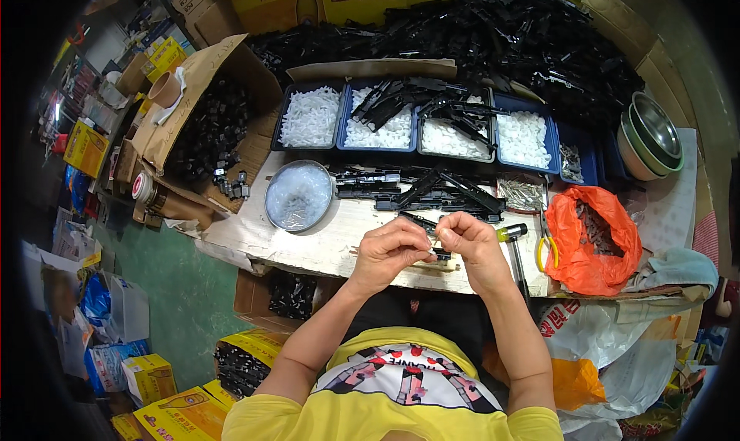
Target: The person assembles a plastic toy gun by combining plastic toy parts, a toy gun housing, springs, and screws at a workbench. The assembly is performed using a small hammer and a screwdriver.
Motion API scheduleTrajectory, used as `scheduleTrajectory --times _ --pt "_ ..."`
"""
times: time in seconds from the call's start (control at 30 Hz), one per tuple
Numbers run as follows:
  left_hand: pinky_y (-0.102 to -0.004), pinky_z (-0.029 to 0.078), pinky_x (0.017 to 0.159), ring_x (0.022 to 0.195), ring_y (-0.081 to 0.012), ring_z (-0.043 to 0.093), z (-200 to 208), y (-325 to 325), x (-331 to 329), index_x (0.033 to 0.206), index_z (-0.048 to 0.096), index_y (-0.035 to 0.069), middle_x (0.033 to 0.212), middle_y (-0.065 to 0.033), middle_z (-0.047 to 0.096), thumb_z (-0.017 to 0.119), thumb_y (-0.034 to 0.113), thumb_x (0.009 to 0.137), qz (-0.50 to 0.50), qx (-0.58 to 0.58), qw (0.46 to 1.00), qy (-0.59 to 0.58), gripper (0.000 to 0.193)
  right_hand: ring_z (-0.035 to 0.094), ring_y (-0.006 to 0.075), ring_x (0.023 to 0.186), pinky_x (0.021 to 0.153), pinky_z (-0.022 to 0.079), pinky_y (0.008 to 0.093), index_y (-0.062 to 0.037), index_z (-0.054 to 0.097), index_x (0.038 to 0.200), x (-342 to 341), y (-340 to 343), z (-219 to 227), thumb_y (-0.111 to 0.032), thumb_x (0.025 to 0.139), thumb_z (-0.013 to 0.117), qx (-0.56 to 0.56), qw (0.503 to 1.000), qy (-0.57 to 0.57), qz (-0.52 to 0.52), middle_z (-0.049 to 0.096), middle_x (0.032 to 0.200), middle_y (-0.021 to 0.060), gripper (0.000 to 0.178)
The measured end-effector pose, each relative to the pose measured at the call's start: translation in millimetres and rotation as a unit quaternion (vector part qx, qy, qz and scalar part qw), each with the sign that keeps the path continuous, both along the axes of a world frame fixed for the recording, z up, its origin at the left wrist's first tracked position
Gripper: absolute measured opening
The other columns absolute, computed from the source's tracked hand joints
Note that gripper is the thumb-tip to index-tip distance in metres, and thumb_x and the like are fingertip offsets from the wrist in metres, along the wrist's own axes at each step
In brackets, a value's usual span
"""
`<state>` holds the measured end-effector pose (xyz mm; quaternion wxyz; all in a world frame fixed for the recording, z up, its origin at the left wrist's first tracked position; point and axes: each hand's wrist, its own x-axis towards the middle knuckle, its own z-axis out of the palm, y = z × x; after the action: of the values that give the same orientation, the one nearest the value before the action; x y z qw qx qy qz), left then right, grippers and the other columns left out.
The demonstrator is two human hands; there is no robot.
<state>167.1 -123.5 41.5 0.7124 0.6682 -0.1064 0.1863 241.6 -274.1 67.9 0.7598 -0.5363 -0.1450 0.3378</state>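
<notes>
My left hand [391, 253] and my right hand [473, 247] meet over the front edge of the white worktable [254, 244]. Both pinch with thumb and fingertips; whatever small pieces they hold are too tiny to make out. Just below the fingertips a short black part [442, 254] lies on the table, partly hidden by my left hand. Beyond my hands, long black plastic parts [385, 190] are stacked across the table. Beside my right hand lies a screwdriver-like tool with a yellow-green and black handle [512, 232].
Blue trays of small white plastic pieces [310, 117] line the back, before a heap of black parts [493, 40]. A round metal dish [299, 196] and a carton of black pieces [208, 132] stand left. Right are yellow-handled scissors [548, 252], an orange bag [593, 240] and nested bowls [651, 136].
</notes>
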Motion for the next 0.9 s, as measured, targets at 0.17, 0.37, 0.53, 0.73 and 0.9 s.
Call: scheduleTrajectory --times 0.17,0.37,0.53,0.73,0.9 --pt "-0.0253 0.054 0.067 0.076 -0.0159 0.06 -1.1 -2.2 0.4 0.082 0.062 -0.002 0.085 -0.0094 0.057 0.064 -0.007 0.072 0.035 0.033 0.999 -0.008 0.012 0.048 0.0048 0.067 0.064 0.037 0.0195 -0.0047 0.059 0.084 -1.0 1.9 2.1 -0.011 0.082 0.06 -0.006 1.0 0.026 -0.004 0.056 0.076 -0.003 0.007" --pt "-0.0254 0.048 0.061 0.072 -0.0186 0.059 -1.8 -5.6 -1.2 0.08 0.063 0.001 0.081 -0.0078 0.061 0.068 -0.005 0.066 0.109 0.179 0.975 -0.068 0.016 0.049 0.0054 0.068 0.063 0.037 0.0197 -0.0038 0.06 0.084 -1.4 -0.4 -7.3 -0.009 0.081 0.061 -0.003 0.996 0.086 0.006 0.057 0.075 -0.0017 0.007" --pt "-0.024 0.051 0.064 0.074 -0.0162 0.06 -8.0 -1.5 -4.9 0.083 0.063 -0.001 0.084 -0.0095 0.059 0.065 -0.008 0.069 0.098 0.188 0.976 -0.048 0.016 0.05 0.0067 0.07 0.066 0.039 0.021 -0.0032 0.061 0.086 -9.0 0.6 -10.4 -0.008 0.081 0.06 -0.057 0.998 0.015 -0.006 0.058 0.076 -0.0007 0.007" --pt "-0.0244 0.051 0.065 0.074 -0.0167 0.06 -13.8 -2.6 -4.7 0.085 0.061 -0.002 0.083 -0.0103 0.059 0.061 -0.009 0.073 0.079 0.104 0.991 -0.013 0.013 0.052 0.0124 0.075 0.069 0.04 0.0251 -0.0043 0.063 0.084 -15.8 0.2 -21.4 -0.007 0.08 0.061 -0.181 0.919 -0.341 -0.079 0.06 0.077 0.0028 0.006" --pt "-0.0241 0.051 0.063 0.073 -0.0166 0.06 -20.9 2.2 -5.1 0.086 0.06 -0.003 0.083 -0.0106 0.059 0.06 -0.009 0.074 0.116 0.165 0.979 -0.039 0.013 0.052 0.0165 0.073 0.068 0.035 0.0277 -0.0057 0.064 0.082 -19.6 0.7 -21.9 -0.005 0.074 0.065 -0.233 0.83 -0.5 -0.086 0.06 0.076 0.002 0.008"
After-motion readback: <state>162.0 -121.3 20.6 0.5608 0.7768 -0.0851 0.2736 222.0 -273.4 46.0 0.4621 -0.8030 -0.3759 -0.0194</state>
